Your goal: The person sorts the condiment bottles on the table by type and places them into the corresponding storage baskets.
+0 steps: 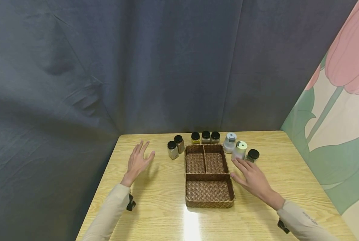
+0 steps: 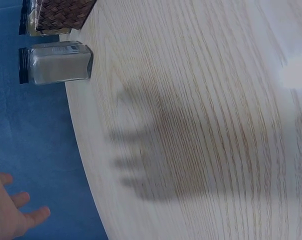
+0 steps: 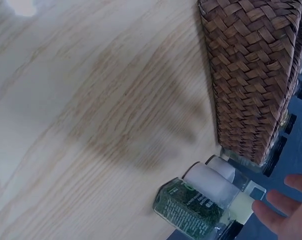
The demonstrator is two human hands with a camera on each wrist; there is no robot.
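My left hand [image 1: 138,163] is held above the table's left side, fingers spread and nothing in it. To its right stand two black-capped spice jars [image 1: 173,150], one slightly behind the other. My right hand [image 1: 253,178] hovers at the right of the woven basket [image 1: 210,204], fingers extended, holding nothing. Close beyond its fingertips are a bottle with a pale green cap [image 1: 240,149], a bottle with a light blue cap [image 1: 230,143] and a black-capped jar of green herbs [image 3: 186,210]. The basket has three compartments, with nothing in them.
Three more black-capped jars [image 1: 205,137] stand behind the basket near the table's far edge. A dark blue curtain [image 1: 179,67] hangs behind the wooden table [image 1: 155,214]. On the right is a wall with a flower print [image 1: 342,134].
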